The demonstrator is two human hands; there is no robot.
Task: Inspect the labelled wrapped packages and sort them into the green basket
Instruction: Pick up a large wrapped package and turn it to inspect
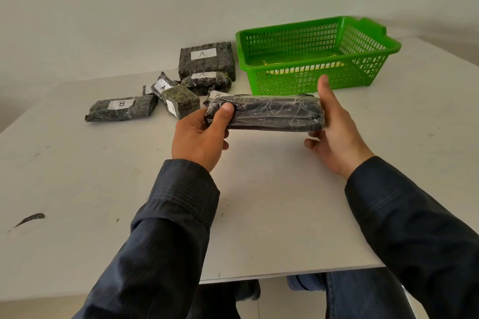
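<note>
A long black wrapped package (269, 113) is held level above the table between both hands, no label showing on its visible side. My left hand (199, 137) grips its left end with the thumb on top. My right hand (334, 124) holds the right end, thumb up behind it and fingers underneath. The green basket (368, 70) stands behind at the right, something yellow and white lying inside. Several wrapped packages lie in a cluster at the left: a large one marked A (206, 59), a flat one marked B (121, 109), a small block (181, 103).
The white table (259, 202) reaches to a front edge near my knees. A dark smear (29, 219) marks it at the front left. A plain wall rises behind the packages and basket.
</note>
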